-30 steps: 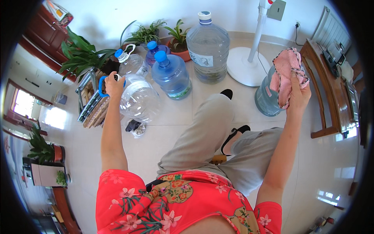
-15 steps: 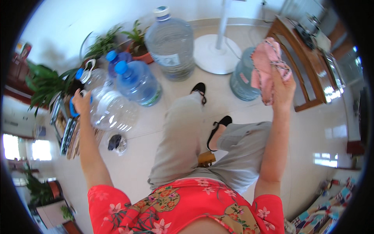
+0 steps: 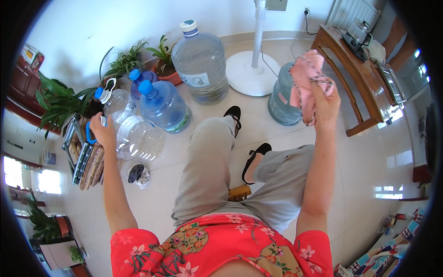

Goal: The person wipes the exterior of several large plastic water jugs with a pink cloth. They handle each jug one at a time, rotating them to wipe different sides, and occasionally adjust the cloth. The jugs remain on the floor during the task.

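Between two raised hands, a seated person holds an empty jug by its handle and a bunched cloth.

Left hand (image 3: 102,131) has its fingers curled tight around the blue handle (image 3: 87,134) of a clear empty water jug (image 3: 136,136), which lies tilted on the tiled floor (image 3: 360,152) just right of those fingers; beyond the fingertips stand another clear jug with a white handle (image 3: 115,99) and two blue-capped bottles (image 3: 161,106), touching one another. Right hand (image 3: 325,104) is lifted with its fingers pinched shut on a pink cloth (image 3: 307,78), which bulges up and left of the knuckles; a pale blue jug (image 3: 281,104) sits on the floor just left of that hand, near a white fan base (image 3: 251,74).
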{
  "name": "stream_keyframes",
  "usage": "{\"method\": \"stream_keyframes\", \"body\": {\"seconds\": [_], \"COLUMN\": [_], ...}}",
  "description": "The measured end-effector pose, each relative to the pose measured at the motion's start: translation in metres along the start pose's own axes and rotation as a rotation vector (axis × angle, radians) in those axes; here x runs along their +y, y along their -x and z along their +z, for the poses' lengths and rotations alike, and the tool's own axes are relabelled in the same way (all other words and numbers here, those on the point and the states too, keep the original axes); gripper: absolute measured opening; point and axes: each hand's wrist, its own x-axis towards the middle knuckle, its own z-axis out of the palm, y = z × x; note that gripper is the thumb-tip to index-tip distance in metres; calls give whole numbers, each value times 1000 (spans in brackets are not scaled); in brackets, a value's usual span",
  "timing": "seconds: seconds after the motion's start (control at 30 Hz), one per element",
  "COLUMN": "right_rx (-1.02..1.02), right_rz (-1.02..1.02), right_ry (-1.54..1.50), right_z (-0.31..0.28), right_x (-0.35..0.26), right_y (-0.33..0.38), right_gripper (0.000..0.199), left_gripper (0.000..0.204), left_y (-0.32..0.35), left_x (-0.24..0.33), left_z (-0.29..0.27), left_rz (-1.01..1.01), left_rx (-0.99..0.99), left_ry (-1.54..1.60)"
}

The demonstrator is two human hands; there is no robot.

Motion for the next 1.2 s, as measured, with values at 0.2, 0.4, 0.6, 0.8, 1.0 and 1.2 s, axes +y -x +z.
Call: {"method": "stream_keyframes", "body": {"seconds": [0.2,0.4,0.6,0.8,1.0,1.2], "right_rx": [-257,-938,-1434,-1347,-1278,-1446], "right_rz": [-29,-94,12,-292,-373,-356], "right_ry": [300,658,656,561,482,518], "right_z": [12,19,48,67,71,91], "right_x": [-9,3,-19,-4,42,30], "right_y": [20,49,85,105,114,115], "right_gripper": [40,34,55,55,38,26], "left_gripper": [30,28,23,24,13,13], "left_y": [99,155,171,173,172,174], "left_x": [168,240,251,255,271,252], "left_z": [-23,-40,-61,-59,-32,-6], "left_rz": [-67,-595,-562,-439,-312,-350], "left_rx": [-803,-788,-615,-626,-651,-600], "left_ry": [767,1264,1422,1289,1043,1109]}}
